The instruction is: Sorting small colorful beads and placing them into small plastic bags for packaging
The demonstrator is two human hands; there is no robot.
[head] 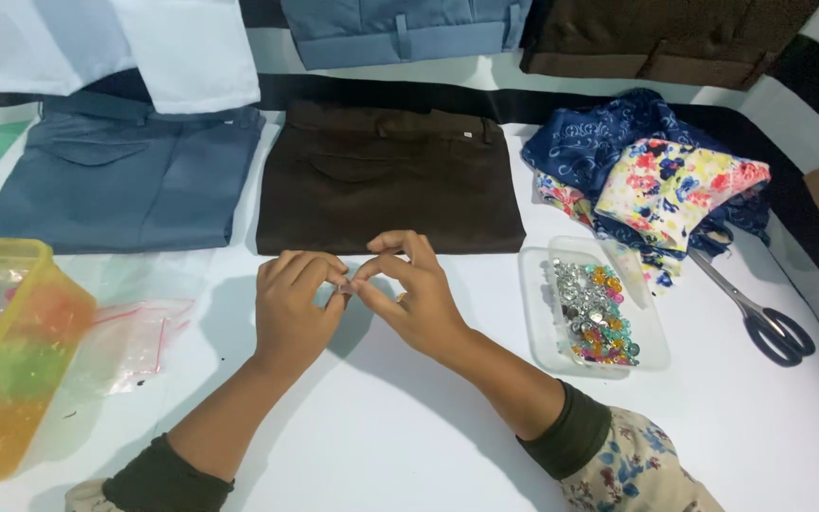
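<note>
At the centre of the frame, over the white bench (409,446), the left hand (294,308) and the right hand (408,294) meet fingertip to fingertip. Between them sits a tiny pale piece (344,283), pinched by the narrowed fingers of both hands; it is too small to tell its kind, which way it points or how its long axis lies.

To the right of the hands, a clear shallow plastic tray (535,313) lies on the bench with its long side running toward the top of the frame. It holds a heap of small faceted gems (594,313), silver ones toward the top, and pink, teal, orange and yellow ones toward the bottom. At the left edge stands a yellow translucent box (11,261) with blurred green and orange contents. Just beside it lies a clear zip bag (139,337) with a red seal strip, flat and seemingly empty.

Above the hands lie folded dark brown trousers (391,180), and to their left folded grey-blue trousers (120,180). In the upper right lies a bundle of blue and floral fabric (651,166), with grey-handled scissors (755,313) below it, blades toward the fabric.
</note>
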